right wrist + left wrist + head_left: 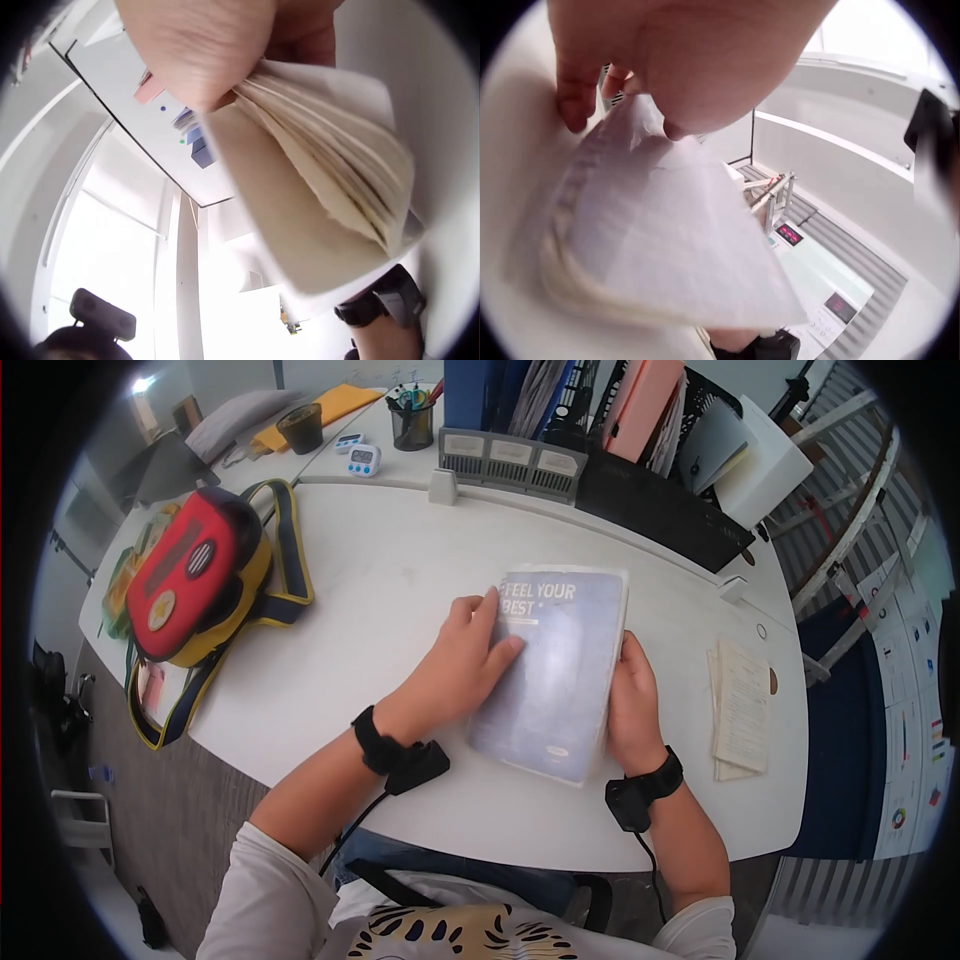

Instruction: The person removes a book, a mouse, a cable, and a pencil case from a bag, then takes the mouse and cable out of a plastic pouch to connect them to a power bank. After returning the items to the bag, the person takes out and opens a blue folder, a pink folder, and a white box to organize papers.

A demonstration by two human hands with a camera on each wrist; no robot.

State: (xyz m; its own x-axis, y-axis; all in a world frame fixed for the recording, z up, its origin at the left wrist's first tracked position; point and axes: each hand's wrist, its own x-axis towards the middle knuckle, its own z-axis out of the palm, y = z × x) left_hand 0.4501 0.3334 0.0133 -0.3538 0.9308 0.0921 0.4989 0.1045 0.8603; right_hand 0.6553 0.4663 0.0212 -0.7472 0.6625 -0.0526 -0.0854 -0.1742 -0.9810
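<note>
A notebook (550, 680) with a blue-purple cover reading "FEEL YOUR BEST" is held at a tilt over the white table, its glossy edges showing. My left hand (450, 665) grips its left, spine side, thumb on the front cover. At the opposite edge my right hand (634, 705) holds the cover and pages, with its fingers partly hidden behind. In the right wrist view the cream pages (337, 157) fan slightly apart from the cover. The left wrist view has the cover (675, 232) slanting below the left thumb.
Loose cream sheets (740, 710) lie on the table's right side. A red and yellow backpack (190, 575) sits at the left. Along the back are a pen holder (412, 425), a small white timer (364, 459), a plant pot (301, 430) and a rack of files (640, 480).
</note>
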